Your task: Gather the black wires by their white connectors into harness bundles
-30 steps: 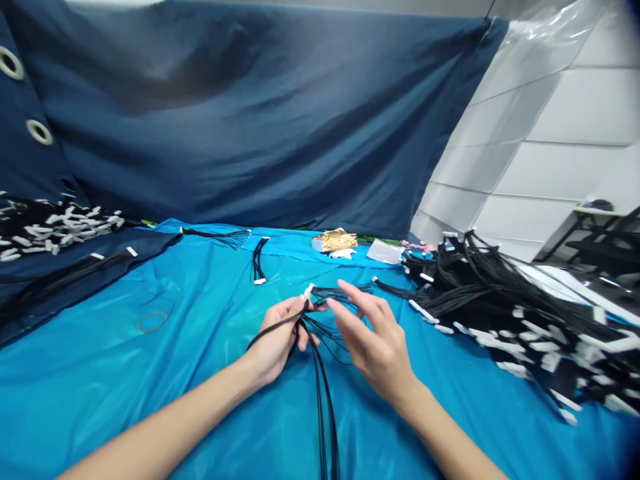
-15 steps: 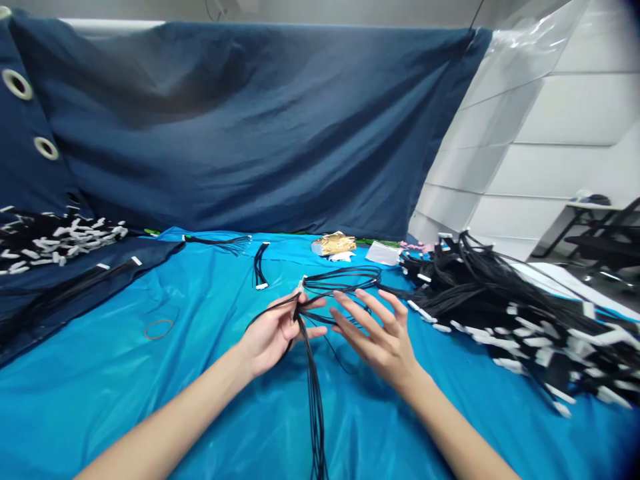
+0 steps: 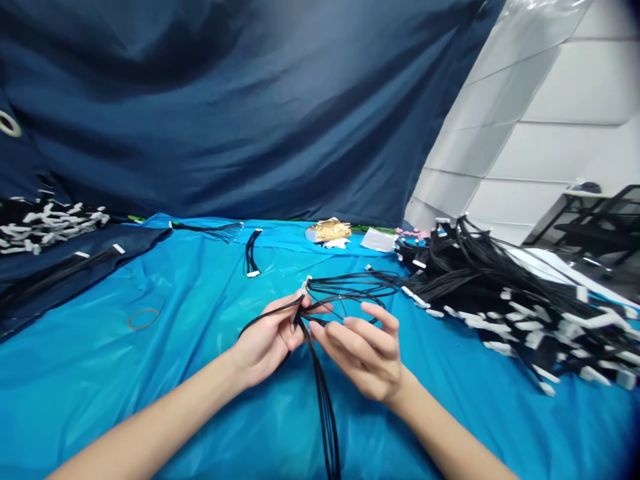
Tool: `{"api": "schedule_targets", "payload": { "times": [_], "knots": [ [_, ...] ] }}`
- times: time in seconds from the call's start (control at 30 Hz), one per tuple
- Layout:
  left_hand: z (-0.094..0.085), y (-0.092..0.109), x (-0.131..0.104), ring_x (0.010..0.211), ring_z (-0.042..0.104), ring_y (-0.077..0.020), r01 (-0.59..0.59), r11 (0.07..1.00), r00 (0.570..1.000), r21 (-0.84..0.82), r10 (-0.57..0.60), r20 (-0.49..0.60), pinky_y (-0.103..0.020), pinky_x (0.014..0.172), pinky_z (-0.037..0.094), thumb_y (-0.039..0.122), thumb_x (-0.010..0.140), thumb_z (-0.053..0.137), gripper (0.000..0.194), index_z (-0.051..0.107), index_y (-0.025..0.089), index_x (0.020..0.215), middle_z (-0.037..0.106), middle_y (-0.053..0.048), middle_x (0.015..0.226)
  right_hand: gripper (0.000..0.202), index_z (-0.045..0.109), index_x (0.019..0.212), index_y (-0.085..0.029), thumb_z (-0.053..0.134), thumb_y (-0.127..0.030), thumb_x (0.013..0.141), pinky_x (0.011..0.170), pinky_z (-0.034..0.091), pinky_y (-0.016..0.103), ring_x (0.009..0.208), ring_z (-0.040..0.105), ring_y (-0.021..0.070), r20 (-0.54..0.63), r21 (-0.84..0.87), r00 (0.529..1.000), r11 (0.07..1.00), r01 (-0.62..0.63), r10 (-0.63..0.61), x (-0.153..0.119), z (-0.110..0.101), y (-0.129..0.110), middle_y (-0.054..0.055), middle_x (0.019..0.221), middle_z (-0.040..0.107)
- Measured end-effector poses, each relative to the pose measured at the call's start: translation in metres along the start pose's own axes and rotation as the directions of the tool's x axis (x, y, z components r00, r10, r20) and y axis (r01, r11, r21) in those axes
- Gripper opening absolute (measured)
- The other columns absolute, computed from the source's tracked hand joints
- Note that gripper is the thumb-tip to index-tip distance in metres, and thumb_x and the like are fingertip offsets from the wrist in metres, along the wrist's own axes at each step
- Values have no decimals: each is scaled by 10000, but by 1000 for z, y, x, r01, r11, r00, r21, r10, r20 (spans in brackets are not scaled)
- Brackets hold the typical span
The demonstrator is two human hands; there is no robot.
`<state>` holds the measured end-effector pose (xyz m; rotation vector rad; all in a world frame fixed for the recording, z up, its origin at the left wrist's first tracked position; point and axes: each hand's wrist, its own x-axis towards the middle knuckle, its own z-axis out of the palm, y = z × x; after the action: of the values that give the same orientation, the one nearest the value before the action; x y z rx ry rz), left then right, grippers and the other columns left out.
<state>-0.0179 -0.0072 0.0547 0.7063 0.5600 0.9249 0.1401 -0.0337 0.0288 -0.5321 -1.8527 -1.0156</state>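
My left hand (image 3: 267, 343) is closed around a wire harness (image 3: 327, 407), near its white connector (image 3: 306, 285). Several thin black wires fan out from the grip: some loop to the right, others bend back over my left hand, and one bunch hangs toward the front edge of the view. Just right of the connector, my right hand (image 3: 363, 350) has its fingers loosely curled and apart. Its lowest fingertip meets the wires close to my left fingers; whether it touches them I cannot tell. The right thumb is hidden.
Heaps of black harnesses with white connectors lie at right (image 3: 475, 273) and left (image 3: 55, 223). Farther back on the blue sheet (image 3: 200, 333) are a short harness (image 3: 251, 253), another harness (image 3: 210, 231) and a gold packet (image 3: 330, 231). A rubber band (image 3: 143, 319) lies at left.
My right hand has moved left toward the connector, and its spread fingers have curled. The left hand keeps its hold on the harness. The view has tilted down a little.
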Motion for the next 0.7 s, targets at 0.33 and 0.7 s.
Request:
{"api": "schedule_targets", "payload": {
  "times": [0.33, 0.7],
  "knots": [
    [-1, -7, 0, 297, 394, -6, 25, 1000, 999, 12, -25, 40, -126, 339, 354, 128, 792, 491, 143, 609, 119, 712, 640, -34, 675, 115, 667, 829, -250, 609, -170, 770, 947, 346, 374, 765, 444, 104, 32, -5, 998, 999, -53, 53, 1, 1, 0, -65, 811, 651],
    [-3, -11, 1, 317, 411, -12, 45, 999, 999, -16, -45, 8, -140, 335, 352, 94, 742, 538, 106, 641, 103, 720, 592, 1, 643, 131, 659, 841, -225, 581, -140, 781, 983, 327, 365, 841, 461, 102, 82, 66, 996, 997, -26, 21, -1, 2, 3, -49, 821, 658]
  ]
}}
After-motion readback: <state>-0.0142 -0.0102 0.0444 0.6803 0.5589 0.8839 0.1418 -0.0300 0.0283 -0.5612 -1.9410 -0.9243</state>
